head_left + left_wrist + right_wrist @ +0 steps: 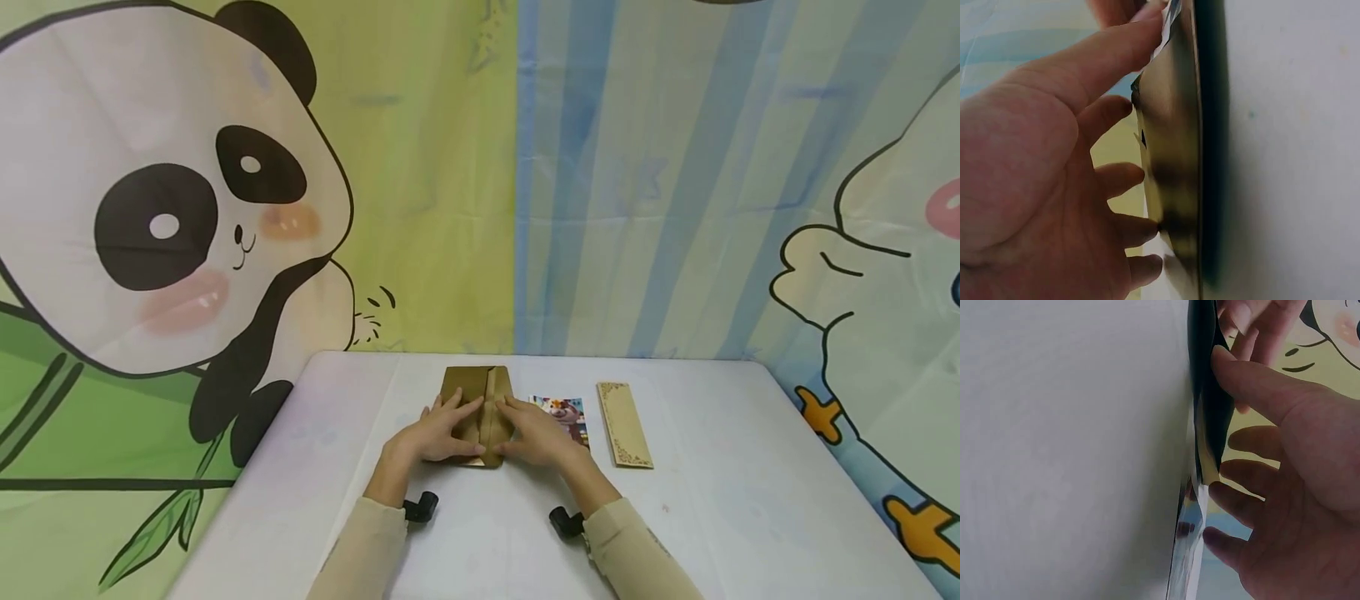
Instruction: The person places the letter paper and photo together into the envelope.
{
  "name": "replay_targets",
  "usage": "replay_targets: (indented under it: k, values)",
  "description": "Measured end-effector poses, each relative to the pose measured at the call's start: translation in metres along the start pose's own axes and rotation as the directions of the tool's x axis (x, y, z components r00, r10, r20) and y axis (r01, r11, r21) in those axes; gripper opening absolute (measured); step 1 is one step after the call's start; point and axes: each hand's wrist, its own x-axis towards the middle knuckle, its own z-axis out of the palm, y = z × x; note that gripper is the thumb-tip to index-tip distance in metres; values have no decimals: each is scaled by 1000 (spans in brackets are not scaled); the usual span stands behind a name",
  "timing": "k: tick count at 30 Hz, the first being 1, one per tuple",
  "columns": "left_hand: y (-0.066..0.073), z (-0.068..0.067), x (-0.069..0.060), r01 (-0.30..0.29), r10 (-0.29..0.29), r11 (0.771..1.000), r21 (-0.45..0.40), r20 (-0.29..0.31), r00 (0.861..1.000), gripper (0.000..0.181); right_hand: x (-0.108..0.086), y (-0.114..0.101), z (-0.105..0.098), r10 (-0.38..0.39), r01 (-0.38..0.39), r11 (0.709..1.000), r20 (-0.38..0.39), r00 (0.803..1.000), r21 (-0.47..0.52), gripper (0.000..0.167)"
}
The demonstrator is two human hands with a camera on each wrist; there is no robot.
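Note:
A gold-brown sheet of wrapping paper, folded into a flat upright rectangle with a seam down its middle, lies on the white table. My left hand rests on its left half, fingers spread and fairly straight. On the right side, my right hand touches the seam and right edge with extended fingers. From the left wrist, the fingertips meet the shiny folded paper, thumb near the top. In the right wrist view, the right thumb lies against a dark, lifted-looking paper edge. Anything inside the paper is hidden.
A colourful cartoon picture lies partly behind my right hand. Farther right is a long tan card-like piece with ornate corners. The white table ends at a printed cartoon backdrop.

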Motion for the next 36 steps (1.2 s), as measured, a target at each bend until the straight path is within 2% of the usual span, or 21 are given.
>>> replay_targets:
  k: [5,9,13,19,22,28,36]
  values:
    - [5,8,4,18,-17,1000,19,-70,997,72,4,-5,2,-19,19,999,25,1000,-26,78]
    - [7,17,9,28,-15,996,90,-144,989,68,4,-7,4,-8,9,1000,56,998,-15,74]
    - [8,23,12,31,-5,988,150,-174,985,67,4,-7,6,-4,5,1000,73,997,-16,74]
    - [16,21,13,17,14,987,161,-185,983,65,4,-6,3,-3,5,1000,84,996,-18,75]
    - [18,22,14,35,-3,985,169,-190,982,68,4,-5,1,-9,11,1000,83,997,-20,77]
    - [19,23,14,82,-49,984,158,-205,977,73,5,-3,2,-27,28,1000,76,997,-11,76]
    - [16,22,14,75,-38,981,180,-199,979,73,6,-1,2,-33,33,999,80,996,-2,75]
